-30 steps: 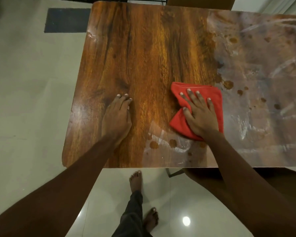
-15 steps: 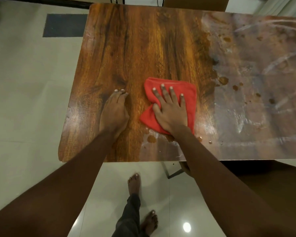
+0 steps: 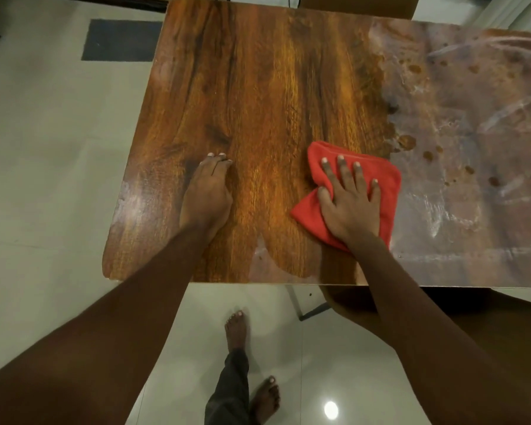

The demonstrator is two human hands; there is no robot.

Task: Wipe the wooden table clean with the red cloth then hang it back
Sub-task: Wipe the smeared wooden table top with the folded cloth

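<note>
Dim warm light, small glare spot on glossy floor (image 3: 354, 381), wide-angle bowed edges.

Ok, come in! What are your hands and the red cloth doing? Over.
Left hand flat on wooden table, holding nothing. Right hand pressing red cloth flat. Brown spots right of cloth, unwiped.

R hand (image 3: 350, 207) w/ red cloth (image 3: 390, 200) slid back right toward smeared patch (image 3: 472, 142).

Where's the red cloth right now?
In the head view the red cloth lies right of centre on the wooden table, pressed flat under the right hand, at the border of the smeared, spotted patch.
</note>
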